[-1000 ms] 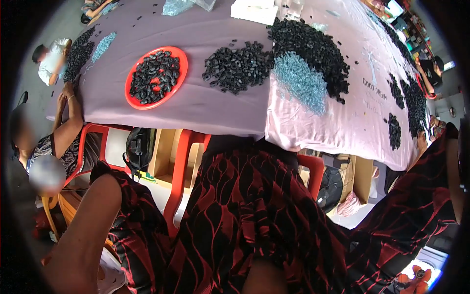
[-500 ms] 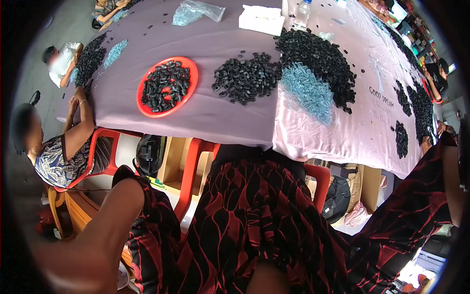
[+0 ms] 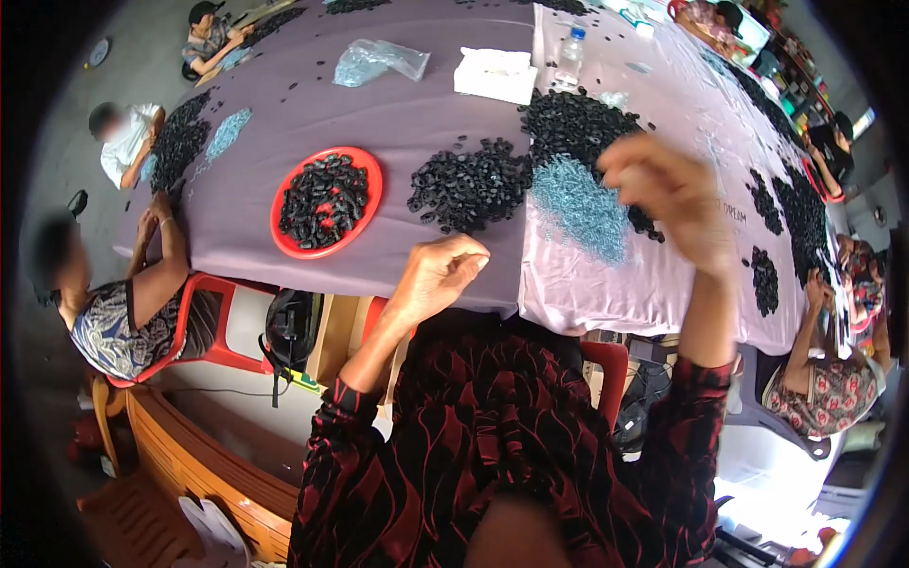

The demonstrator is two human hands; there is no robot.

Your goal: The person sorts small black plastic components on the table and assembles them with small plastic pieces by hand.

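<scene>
My left hand [image 3: 438,281] hovers at the table's near edge, just below a pile of small black plastic pieces [image 3: 471,185]. Its fingers are curled and pressed together; whatever they may hold is too small to see. Over the pink cloth, my right hand [image 3: 674,197] is smeared by motion, so its fingers cannot be read. Beside it lies a heap of small clear bluish pieces [image 3: 579,210], and behind that a larger heap of black pieces [image 3: 576,123], partly covered by the hand. On the left a red round tray [image 3: 377,204] holds more black pieces.
A clear plastic bag [image 3: 381,62], a white tissue box [image 3: 495,75] and a water bottle [image 3: 570,61] stand farther back. Other people sit around the table by their own piles, including a person in a patterned shirt [image 3: 123,317] on the left. A red chair [image 3: 227,322] stands there.
Both of my hands have come up over the table from low at the sides, where the left was a blur by my lap. The view has shifted slightly.
</scene>
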